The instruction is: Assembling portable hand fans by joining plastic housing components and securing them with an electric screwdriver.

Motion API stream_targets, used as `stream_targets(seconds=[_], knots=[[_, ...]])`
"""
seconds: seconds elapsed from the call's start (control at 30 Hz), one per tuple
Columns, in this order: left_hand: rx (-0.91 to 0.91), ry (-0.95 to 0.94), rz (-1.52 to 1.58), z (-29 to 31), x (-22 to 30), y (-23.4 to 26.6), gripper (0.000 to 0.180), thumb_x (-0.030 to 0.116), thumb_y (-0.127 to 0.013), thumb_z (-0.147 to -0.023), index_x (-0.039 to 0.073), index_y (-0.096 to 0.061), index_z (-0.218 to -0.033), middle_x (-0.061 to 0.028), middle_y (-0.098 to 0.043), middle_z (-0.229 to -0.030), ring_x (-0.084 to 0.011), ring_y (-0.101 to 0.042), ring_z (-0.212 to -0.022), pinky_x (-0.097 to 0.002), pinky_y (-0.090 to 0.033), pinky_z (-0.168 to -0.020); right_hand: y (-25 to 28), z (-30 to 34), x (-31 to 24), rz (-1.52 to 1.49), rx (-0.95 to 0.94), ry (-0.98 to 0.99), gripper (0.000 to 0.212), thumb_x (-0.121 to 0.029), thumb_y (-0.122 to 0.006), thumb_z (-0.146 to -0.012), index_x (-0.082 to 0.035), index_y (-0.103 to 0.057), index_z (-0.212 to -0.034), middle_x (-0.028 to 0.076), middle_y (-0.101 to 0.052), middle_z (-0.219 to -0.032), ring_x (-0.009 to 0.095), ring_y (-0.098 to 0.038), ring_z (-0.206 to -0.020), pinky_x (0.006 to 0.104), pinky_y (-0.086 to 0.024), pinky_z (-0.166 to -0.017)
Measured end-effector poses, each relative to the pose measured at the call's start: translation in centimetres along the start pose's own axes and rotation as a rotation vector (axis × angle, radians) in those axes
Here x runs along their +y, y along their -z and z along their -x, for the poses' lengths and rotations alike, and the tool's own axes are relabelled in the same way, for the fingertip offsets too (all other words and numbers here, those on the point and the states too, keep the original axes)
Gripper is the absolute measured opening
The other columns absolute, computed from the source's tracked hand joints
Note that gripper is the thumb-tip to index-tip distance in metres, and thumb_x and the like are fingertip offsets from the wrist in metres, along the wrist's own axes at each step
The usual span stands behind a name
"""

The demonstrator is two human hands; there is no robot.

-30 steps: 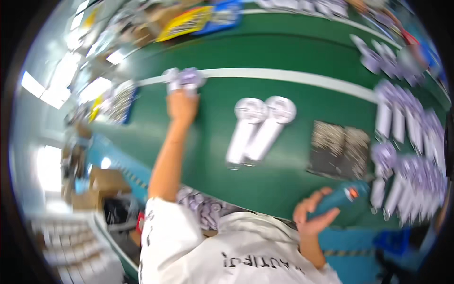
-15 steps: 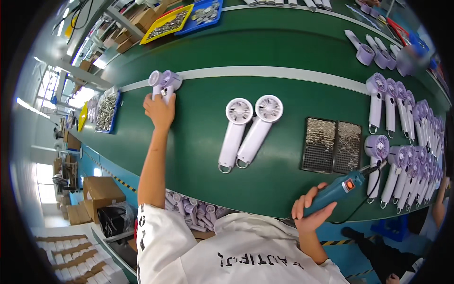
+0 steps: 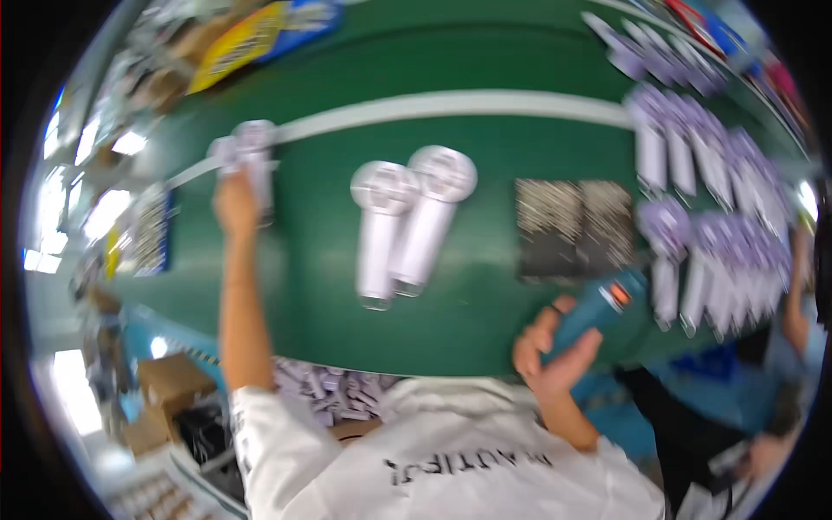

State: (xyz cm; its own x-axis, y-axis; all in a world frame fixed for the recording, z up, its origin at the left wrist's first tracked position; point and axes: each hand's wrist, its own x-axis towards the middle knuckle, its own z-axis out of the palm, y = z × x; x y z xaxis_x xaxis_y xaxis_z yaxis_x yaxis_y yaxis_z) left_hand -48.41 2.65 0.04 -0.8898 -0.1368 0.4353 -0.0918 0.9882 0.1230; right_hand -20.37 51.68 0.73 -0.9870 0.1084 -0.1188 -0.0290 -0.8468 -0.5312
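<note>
The picture is smeared by motion. At the far left of the green workbench my left hand (image 3: 236,206) is closed round the handle of a small white and lilac handheld fan (image 3: 224,152). Just right of it another handheld fan (image 3: 256,137) lies with its handle pointing toward me. My right hand (image 3: 555,351) grips a teal electric screwdriver (image 3: 582,319), its tip blurred near the fans on the right. Between my hands two white handheld fans (image 3: 378,247) (image 3: 426,238) lie side by side, round heads away from me. Beyond the screwdriver sits a dark two-part screw tray (image 3: 549,217).
Several rows of lilac and white fans (image 3: 715,238) line the right side. Yellow (image 3: 238,48) and blue (image 3: 308,24) trays stand at the back left, and a blue tray of small metal parts (image 3: 152,232) at the left edge. A person's arm (image 3: 796,286) shows far right.
The whole view has shifted, so things sit further left. My left hand has drawn slightly back with one fan, and the handle of the fan beside it now shows. The screwdriver stays in my right hand.
</note>
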Motion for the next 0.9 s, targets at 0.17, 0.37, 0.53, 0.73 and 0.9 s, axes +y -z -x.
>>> stream_targets(seconds=[0.17,0.37,0.53,0.73,0.9], knots=[[0.070,0.103,-0.144,0.1,4.7,3.4,0.034,0.031,-0.042,-0.101,0.006,-0.056,-0.119,-0.0218,-0.064,-0.110,-0.0415,-0.061,-0.099,-0.0508,-0.048,-0.081,-0.8,0.1,-0.1,0.074,0.061,-0.015,0.070,-0.072,-0.039,-0.090,-0.011,-0.038,-0.123,0.004,-0.048,-0.073,0.015,-0.045,-0.041,0.0315,-0.040,-0.036],[0.159,0.086,-0.159,0.7,5.4,2.8,0.034,0.025,-0.052,-0.094,0.004,-0.054,-0.120,-0.0212,-0.061,-0.114,-0.0412,-0.059,-0.103,-0.0488,-0.047,-0.086,-0.9,0.2,-0.8,0.095,0.095,0.028,0.071,-0.071,-0.038,-0.091,-0.008,-0.037,-0.123,0.003,-0.047,-0.070,0.015,-0.044,-0.039,0.0311,-0.038,-0.034],[0.376,0.164,0.340,8.3,5.4,10.0,0.029,0.020,-0.065,-0.090,0.000,-0.061,-0.111,-0.0135,-0.064,-0.103,-0.0250,-0.062,-0.093,-0.0354,-0.049,-0.083,-0.9,0.3,-0.7,-0.067,0.032,0.029,0.067,-0.067,-0.043,-0.092,-0.011,-0.041,-0.129,0.004,-0.050,-0.075,0.016,-0.046,-0.044,0.0317,-0.039,-0.036],[0.770,0.517,0.275,28.1,-6.3,11.8,0.019,0.012,-0.060,-0.094,-0.001,-0.058,-0.108,-0.0090,-0.061,-0.105,-0.0193,-0.056,-0.094,-0.0318,-0.046,-0.084,0.2,-0.6,-1.3,0.127,-0.122,0.083,0.063,-0.057,-0.040,-0.099,-0.003,-0.035,-0.131,0.008,-0.048,-0.079,0.014,-0.044,-0.044,0.0273,-0.040,-0.038],[0.370,1.086,0.162,47.4,-6.0,6.8,0.018,0.015,-0.057,-0.095,-0.001,-0.060,-0.103,-0.0086,-0.061,-0.095,-0.0198,-0.057,-0.088,-0.0324,-0.046,-0.080,0.2,-0.6,-1.5,0.183,-0.192,0.044,0.057,-0.050,-0.042,-0.099,-0.002,-0.036,-0.129,0.008,-0.048,-0.080,0.013,-0.045,-0.046,0.0282,-0.043,-0.044]])
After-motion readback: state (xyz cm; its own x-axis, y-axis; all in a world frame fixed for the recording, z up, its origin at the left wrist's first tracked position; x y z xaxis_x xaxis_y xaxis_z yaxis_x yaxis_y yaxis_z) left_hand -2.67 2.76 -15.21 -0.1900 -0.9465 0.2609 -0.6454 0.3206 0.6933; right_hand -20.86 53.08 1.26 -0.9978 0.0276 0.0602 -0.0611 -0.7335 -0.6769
